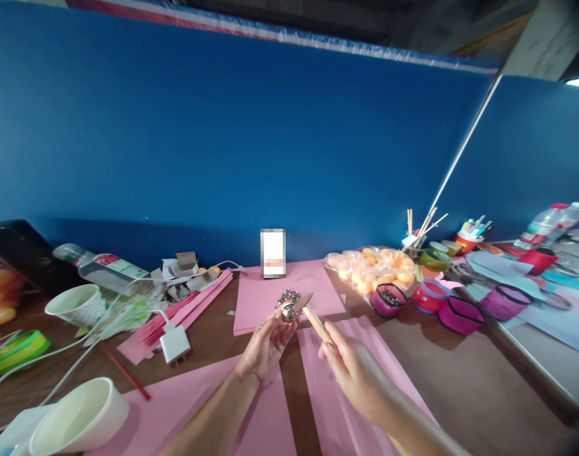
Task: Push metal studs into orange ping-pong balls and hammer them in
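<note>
My left hand is raised over the table with its fingers pinched on a small silvery, glittering cluster. My right hand grips a tool with a wooden handle; its flat tip touches the cluster. Both hands hover above pink paper sheets spread on the brown table. Another pink sheet lies just behind the hands, with a small white card standing on its far edge.
White cups, a charger with cable, a lying bottle and folded pink strips are on the left. A bag of orange balls, small pink tubs, sticks and a bottle are on the right. A blue wall stands behind.
</note>
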A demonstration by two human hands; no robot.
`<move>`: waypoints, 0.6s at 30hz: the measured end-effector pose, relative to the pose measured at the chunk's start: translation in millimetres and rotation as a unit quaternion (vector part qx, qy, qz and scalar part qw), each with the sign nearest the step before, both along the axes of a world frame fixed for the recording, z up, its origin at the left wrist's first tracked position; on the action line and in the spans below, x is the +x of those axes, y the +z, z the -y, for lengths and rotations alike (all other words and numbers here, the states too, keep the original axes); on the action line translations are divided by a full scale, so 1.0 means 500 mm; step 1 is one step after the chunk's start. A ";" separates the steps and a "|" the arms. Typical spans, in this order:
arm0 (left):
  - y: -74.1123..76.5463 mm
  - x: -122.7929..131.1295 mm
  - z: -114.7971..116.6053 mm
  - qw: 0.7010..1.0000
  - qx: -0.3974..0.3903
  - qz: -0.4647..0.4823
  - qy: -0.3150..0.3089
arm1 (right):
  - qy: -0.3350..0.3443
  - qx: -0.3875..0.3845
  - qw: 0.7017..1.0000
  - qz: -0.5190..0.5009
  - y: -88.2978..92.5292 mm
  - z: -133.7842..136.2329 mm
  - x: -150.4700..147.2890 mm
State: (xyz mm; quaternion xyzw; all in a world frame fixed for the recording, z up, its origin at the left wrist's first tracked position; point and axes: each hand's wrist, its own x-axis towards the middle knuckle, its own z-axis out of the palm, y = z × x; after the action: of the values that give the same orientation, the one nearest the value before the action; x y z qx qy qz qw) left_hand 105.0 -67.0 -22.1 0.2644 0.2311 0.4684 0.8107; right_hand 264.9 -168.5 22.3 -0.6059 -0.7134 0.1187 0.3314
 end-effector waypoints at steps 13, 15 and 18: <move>0.007 0.002 0.004 0.999 0.045 -0.003 -0.014 | -0.010 0.041 0.999 0.006 -0.002 0.006 -0.011; 0.006 0.001 0.003 0.999 0.038 -0.016 -0.014 | -0.012 0.044 0.999 0.009 0.001 0.007 -0.012; -0.001 -0.001 -0.001 0.999 0.020 -0.037 -0.005 | -0.011 0.036 0.999 0.014 0.002 0.007 -0.013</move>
State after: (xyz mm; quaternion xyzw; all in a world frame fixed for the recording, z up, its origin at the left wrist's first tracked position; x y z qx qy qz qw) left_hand 104.3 -66.2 -22.4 0.2989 0.2502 0.4583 0.7988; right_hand 258.3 -172.1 23.6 -0.6026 -0.7153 0.0812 0.3443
